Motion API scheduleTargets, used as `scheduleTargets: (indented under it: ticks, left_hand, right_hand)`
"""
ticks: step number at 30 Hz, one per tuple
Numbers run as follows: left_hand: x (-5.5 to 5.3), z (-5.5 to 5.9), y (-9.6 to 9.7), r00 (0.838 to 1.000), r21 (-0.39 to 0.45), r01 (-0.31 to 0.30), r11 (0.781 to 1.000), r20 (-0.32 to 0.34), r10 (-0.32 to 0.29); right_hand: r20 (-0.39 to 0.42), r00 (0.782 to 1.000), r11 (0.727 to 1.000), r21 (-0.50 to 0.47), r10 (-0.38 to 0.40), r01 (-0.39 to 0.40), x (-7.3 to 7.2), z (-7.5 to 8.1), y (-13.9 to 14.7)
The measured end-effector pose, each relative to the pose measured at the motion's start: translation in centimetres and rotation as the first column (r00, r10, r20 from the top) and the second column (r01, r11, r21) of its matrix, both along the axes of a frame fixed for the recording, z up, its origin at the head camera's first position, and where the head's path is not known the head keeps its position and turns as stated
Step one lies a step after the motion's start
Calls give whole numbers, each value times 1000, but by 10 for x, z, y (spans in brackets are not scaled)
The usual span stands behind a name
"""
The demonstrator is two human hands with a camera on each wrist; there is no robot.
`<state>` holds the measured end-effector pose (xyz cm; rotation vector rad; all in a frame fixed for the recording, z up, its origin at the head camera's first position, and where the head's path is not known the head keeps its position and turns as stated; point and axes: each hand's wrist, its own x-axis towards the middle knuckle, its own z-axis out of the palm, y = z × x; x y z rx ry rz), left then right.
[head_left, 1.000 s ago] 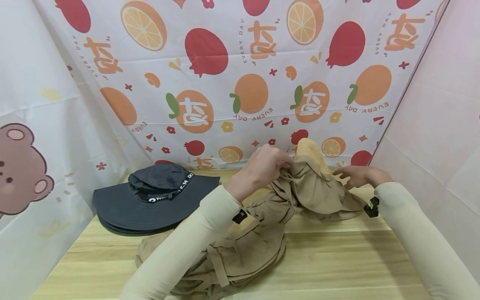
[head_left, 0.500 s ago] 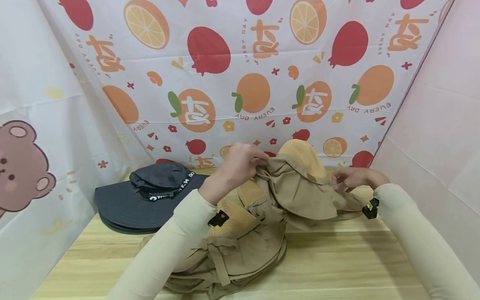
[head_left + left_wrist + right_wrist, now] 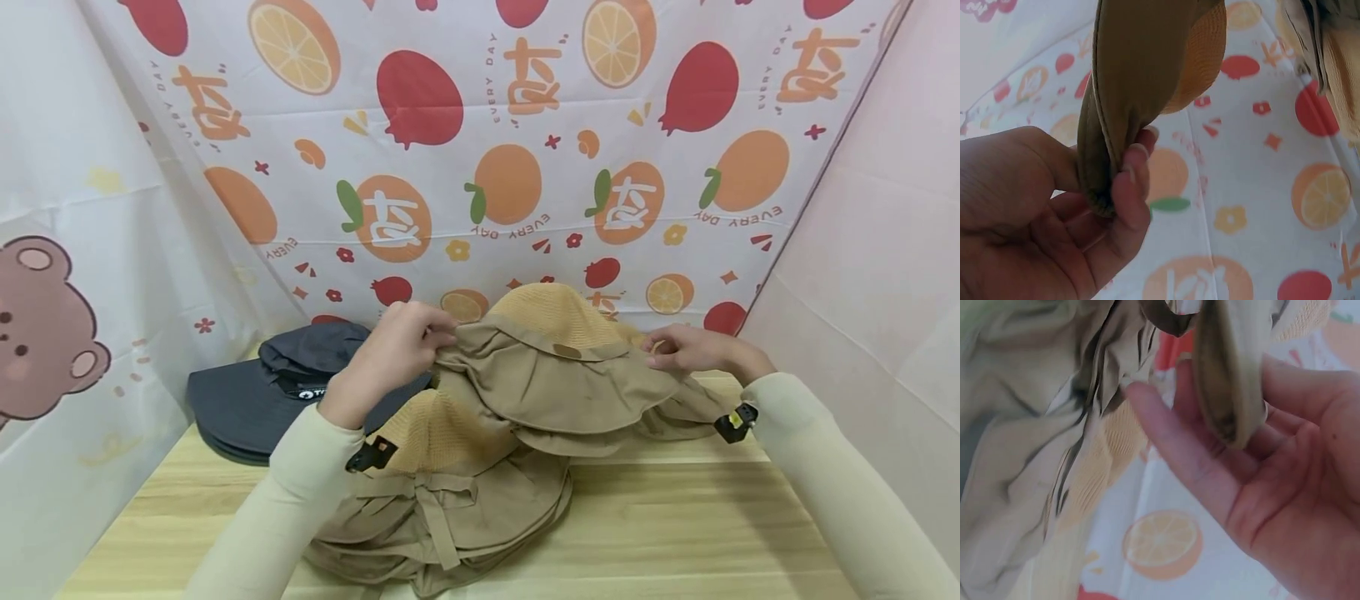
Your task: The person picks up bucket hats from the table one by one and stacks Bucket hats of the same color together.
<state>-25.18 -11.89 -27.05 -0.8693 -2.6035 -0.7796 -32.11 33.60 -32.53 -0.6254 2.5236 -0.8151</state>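
Observation:
A tan sun hat with a yellow mesh crown and a small brown tag is held up by its brim between both hands. My left hand pinches the brim's left edge; in the left wrist view, thumb and fingers of the left hand close on the folded fabric. On the other side my right hand grips the brim, which passes between thumb and fingers of the right hand in the right wrist view. Below, similar tan hats, the top one with a bow, lie stacked on the table.
Dark wide-brimmed hats are stacked at the left. Another tan hat lies behind the held one, at the right. The wooden table backs onto a fruit-print curtain, with white curtains at both sides.
The left hand has moved left with the brim edge, spreading the hat out and turning its crown and tag into view. The right hand has moved slightly left and now grips the brim.

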Motion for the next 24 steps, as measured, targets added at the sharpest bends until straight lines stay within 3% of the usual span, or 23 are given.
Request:
scheduleTargets:
  ticks: [6, 13, 19, 24]
  left_hand:
    - [8, -4, -27, 993, -31, -66, 997, 92, 68]
    - [22, -7, -55, 972, -54, -111, 992, 203, 120]
    - [34, -9, -80, 966, -71, -121, 990, 220, 134]
    - [42, -18, -97, 951, -106, -130, 986, 267, 155]
  right_hand:
    - [-152, 986, 997, -43, 61, -69, 6, 3, -19]
    - [-287, 955, 993, -62, 78, -100, 18, 6, -38]
    - [-332, 940, 993, -64, 72, -98, 30, 15, -57]
    - [-354, 932, 994, -43, 81, -103, 41, 12, -75]
